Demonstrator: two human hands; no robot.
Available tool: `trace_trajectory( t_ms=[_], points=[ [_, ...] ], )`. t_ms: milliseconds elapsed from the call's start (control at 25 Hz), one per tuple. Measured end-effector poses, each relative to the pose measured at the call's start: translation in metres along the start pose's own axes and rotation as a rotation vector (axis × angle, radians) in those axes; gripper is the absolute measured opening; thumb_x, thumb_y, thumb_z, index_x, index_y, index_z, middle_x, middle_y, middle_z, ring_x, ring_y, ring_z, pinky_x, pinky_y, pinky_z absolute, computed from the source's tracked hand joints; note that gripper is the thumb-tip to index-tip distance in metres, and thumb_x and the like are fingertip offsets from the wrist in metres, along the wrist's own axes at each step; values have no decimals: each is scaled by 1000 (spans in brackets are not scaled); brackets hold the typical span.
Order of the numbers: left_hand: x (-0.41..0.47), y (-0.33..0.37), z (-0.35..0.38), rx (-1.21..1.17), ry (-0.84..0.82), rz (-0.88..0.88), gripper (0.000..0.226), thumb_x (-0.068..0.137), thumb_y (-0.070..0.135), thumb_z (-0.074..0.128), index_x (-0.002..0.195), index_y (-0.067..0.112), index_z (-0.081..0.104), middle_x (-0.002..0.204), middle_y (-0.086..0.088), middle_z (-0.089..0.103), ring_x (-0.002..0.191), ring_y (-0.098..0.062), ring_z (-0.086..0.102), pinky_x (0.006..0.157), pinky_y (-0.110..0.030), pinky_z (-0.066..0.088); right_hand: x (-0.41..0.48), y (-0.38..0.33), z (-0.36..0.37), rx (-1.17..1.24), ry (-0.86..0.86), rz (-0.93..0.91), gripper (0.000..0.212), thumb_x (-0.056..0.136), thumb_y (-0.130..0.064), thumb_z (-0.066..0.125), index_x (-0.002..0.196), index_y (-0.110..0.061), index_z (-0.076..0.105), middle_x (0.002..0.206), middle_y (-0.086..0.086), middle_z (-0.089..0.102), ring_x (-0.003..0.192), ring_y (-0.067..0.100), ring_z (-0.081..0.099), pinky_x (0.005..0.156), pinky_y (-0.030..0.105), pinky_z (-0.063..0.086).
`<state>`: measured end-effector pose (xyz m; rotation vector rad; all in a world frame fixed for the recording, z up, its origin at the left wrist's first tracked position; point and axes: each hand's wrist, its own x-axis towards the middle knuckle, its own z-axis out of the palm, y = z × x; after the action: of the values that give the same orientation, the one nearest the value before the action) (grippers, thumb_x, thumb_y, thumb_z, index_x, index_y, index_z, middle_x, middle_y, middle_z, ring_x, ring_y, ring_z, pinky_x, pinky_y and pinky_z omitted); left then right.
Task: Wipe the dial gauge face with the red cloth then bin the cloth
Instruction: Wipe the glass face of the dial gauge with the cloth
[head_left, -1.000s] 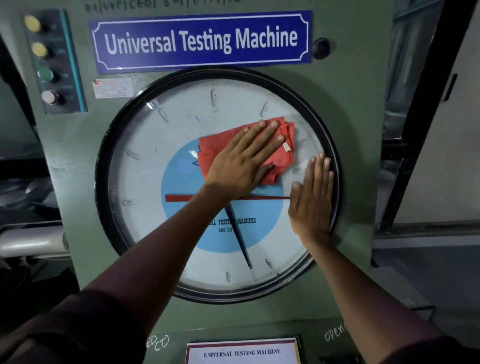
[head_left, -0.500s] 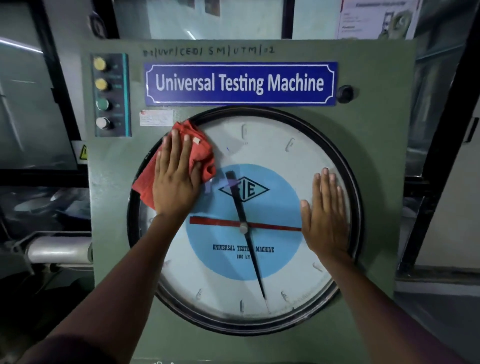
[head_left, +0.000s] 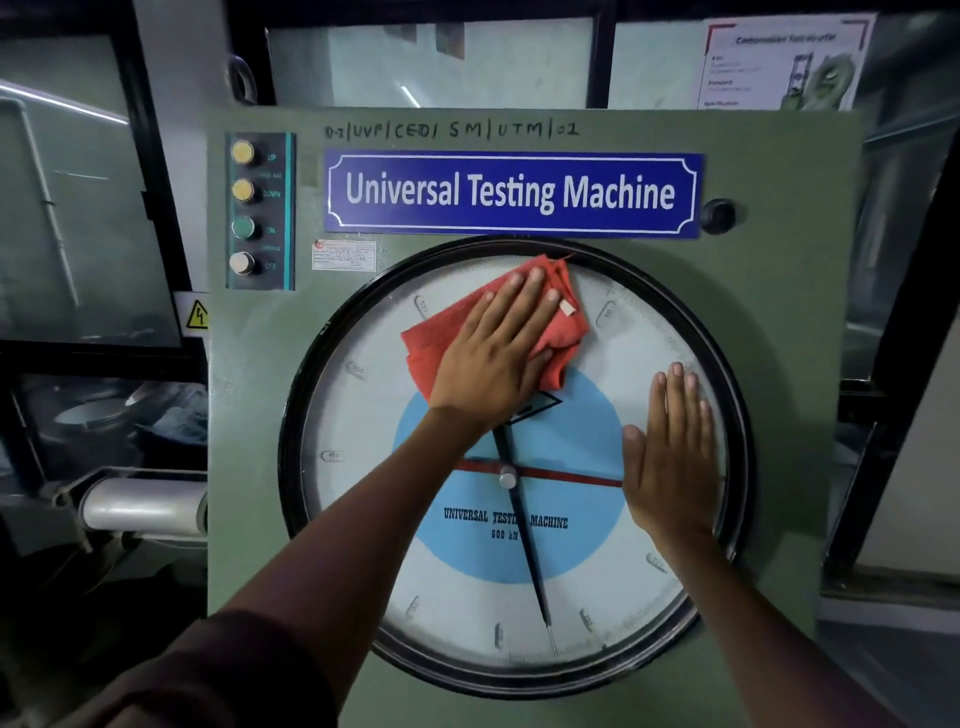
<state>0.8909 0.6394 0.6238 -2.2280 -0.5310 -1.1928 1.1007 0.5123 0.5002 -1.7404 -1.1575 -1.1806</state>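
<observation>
A large round dial gauge (head_left: 363, 519) with a black rim, white face and blue centre fills the front of a green machine panel. My left hand (head_left: 493, 353) lies flat on the crumpled red cloth (head_left: 563, 332), pressing it against the top of the glass just under the rim. My right hand (head_left: 670, 457) rests flat with fingers together on the right side of the face, holding nothing. A black pointer and a red pointer cross at the hub (head_left: 507, 477). No bin is in view.
A blue "Universal Testing Machine" sign (head_left: 511, 192) sits above the dial. A button strip (head_left: 258, 210) with up, down, on and off buttons is at the upper left. A white cylinder (head_left: 140, 504) sticks out left of the panel. Dark window frames stand on both sides.
My left hand has slid the red cloth from the upper left rim rightwards to the top centre of the dial. My right hand stays on the right side of the face.
</observation>
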Motion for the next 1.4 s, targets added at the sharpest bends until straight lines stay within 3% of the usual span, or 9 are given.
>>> trace_trajectory(
  t_ms=[80,200,360,440,720,881,1121,1401],
  points=[
    [0,-24,-5,26,13,-41,62,113,44,35,168,20,20,177,-8,12,164,-25,7,134,-46,12,0,1,0,11,0,8,64,114,-38,21,169,-5,17,179,12,14,168,27,12,136,49,20],
    [-15,-58,-14,35,136,-406,63,112,43,31,168,17,18,176,-12,11,164,-27,8,134,-43,6,0,0,-1,31,9,7,64,114,-39,21,169,-6,18,179,12,15,168,27,13,136,48,19],
    [-22,-50,-12,24,223,-627,64,112,43,32,168,15,17,177,-12,11,164,-28,8,134,-43,8,0,0,0,43,13,19,65,113,-37,25,169,-5,20,178,14,18,167,27,14,135,49,22],
    [-14,-38,-11,-4,218,-612,64,111,40,36,168,16,17,177,-13,10,164,-28,7,134,-43,7,-1,-1,1,33,20,16,65,112,-36,28,169,-5,19,178,14,18,167,27,14,135,49,21],
    [8,29,3,-57,44,-166,62,110,40,39,167,18,26,176,-9,17,164,-27,10,133,-47,15,-1,0,-1,16,10,7,65,112,-34,30,168,-3,21,177,16,20,167,30,17,135,50,23],
    [4,-2,-2,2,-10,56,62,111,42,39,167,20,25,176,-7,18,164,-24,12,133,-46,16,0,2,1,26,10,0,64,114,-38,26,168,-4,20,178,14,19,167,30,16,136,48,20],
    [-56,-50,-6,-8,108,-235,60,111,43,38,165,20,30,175,-8,22,163,-25,15,133,-46,18,-2,4,3,18,39,-12,64,114,-36,29,169,-6,19,178,15,19,167,28,15,135,48,21],
    [-65,-48,-1,3,125,-311,60,110,43,42,165,21,32,174,-9,23,163,-26,15,133,-47,17,-3,1,4,2,60,-7,65,113,-33,33,169,-6,17,178,15,19,167,29,15,134,50,25]
  ],
)
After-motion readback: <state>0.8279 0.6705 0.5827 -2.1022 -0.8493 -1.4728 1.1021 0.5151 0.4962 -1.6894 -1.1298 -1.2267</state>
